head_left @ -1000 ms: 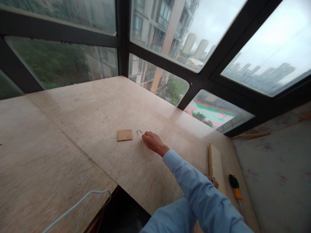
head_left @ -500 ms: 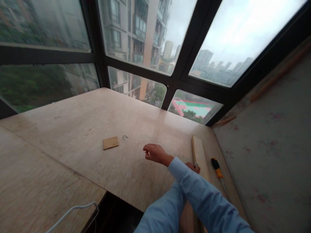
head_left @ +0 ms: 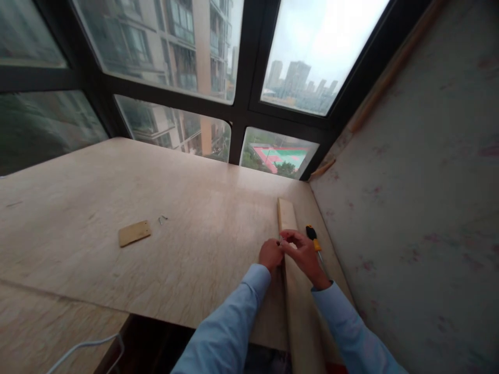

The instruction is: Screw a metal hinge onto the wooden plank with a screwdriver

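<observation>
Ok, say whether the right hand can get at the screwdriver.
Probably yes: the screwdriver lies close beside the right hand, with nothing visibly between, though that hand is busy at the board.

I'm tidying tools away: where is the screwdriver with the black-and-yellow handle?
In the head view, the screwdriver lies right of centre, between the long pale wooden board and the flower-patterned wall, just right of the right hand.

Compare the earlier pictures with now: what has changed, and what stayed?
The right hand has moved right, from beside the two small silvery screws to the left hand at the long, pale wooden board; it seems to pinch something too small to identify. The view has swung right. The left hand remains at the board's edge; the thin tan rectangular plate, screws and black-and-yellow screwdriver still lie in place.
</observation>
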Available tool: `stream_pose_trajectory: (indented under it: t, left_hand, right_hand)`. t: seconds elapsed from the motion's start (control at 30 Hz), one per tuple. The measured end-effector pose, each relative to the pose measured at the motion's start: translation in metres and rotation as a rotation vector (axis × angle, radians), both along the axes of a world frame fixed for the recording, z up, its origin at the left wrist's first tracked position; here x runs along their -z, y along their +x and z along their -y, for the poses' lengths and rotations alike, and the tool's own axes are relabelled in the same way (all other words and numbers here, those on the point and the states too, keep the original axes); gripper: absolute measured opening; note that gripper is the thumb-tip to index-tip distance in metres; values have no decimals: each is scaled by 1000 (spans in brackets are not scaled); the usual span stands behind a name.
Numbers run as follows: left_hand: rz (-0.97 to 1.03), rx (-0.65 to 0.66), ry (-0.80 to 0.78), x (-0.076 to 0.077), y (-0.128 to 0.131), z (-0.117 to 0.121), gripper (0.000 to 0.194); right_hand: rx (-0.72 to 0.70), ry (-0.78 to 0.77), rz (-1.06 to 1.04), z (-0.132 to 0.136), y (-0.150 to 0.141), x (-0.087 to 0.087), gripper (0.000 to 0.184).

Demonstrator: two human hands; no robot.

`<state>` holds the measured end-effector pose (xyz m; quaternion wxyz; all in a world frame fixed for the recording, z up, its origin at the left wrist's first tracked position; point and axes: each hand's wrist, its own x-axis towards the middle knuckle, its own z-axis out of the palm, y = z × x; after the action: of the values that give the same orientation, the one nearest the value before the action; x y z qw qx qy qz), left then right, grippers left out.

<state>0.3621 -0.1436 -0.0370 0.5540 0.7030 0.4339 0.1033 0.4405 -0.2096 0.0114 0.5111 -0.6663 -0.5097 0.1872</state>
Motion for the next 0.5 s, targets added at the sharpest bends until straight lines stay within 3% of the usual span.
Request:
stream_pose_trajectory:
  t: [0.2, 0.5]
  left_hand:
    - [22, -84, 25, 11, 5, -1, 35]
    - [39, -103, -12, 12, 6, -3, 32]
  right_hand:
    - [160, 18, -93, 16, 42, 20, 29]
    - [177, 19, -151, 10, 50, 41, 28]
